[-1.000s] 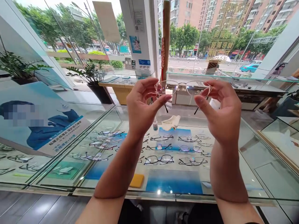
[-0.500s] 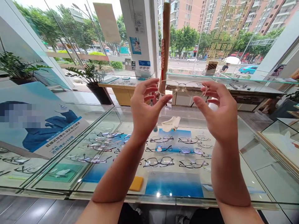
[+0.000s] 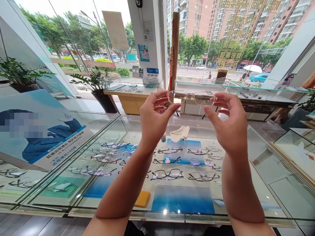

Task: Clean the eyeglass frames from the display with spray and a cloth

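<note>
A pair of thin-rimmed eyeglasses [image 3: 190, 95] is held up in front of me, above the glass display case [image 3: 147, 214]. My left hand [image 3: 155, 114] grips its left end with the fingers, the thumb just below the left lens. At the right end, the fingers of my right hand [image 3: 229, 119] hold the frame, with the thumb under the right lens. Beneath my hands, rows of eyeglasses [image 3: 167, 174] lie inside the case. A cream cloth [image 3: 180, 133] rests near the far side of the case, between my forearms.
A poster board [image 3: 61, 131] stands on the left of the glass. Potted plants [image 3: 104, 98] are by the window. A yellow block [image 3: 142, 199] shows near the front edge. Another glass counter [image 3: 295, 147] is at the right, and a wooden post [image 3: 175, 49] rises beyond.
The view has tilted slightly upward, so the scene sits lower. Both hands still hold the eyeglasses, which have turned slightly and come a little closer together with the hands.
</note>
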Tool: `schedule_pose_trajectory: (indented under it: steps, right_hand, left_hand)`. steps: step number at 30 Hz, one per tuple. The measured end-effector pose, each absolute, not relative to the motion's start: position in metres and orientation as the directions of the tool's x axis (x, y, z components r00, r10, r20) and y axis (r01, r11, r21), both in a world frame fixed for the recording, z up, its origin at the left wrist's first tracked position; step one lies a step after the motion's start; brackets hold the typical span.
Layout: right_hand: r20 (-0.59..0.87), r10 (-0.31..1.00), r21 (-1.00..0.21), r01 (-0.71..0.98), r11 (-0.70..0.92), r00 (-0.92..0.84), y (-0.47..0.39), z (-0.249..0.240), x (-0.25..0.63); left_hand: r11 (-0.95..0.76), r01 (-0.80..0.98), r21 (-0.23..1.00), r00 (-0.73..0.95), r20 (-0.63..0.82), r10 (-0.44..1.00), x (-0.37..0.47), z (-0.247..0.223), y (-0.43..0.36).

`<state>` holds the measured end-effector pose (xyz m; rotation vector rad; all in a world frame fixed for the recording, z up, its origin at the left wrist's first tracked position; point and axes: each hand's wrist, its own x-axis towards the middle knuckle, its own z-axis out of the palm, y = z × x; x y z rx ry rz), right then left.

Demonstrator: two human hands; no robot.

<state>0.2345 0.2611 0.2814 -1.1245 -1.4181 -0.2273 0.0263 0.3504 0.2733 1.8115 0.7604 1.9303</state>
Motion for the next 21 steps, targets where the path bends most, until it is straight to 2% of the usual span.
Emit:
schedule_pose_trajectory:
  steps: [21]
  right_hand:
    - [0.87,0.438,-0.44,0.753,0.488,0.225,0.2519,0.2866,0.2281]
  left_hand:
    - [-0.76,0.004,0.65,-0.057,0.759,0.649,0.027,0.2684,0.3585]
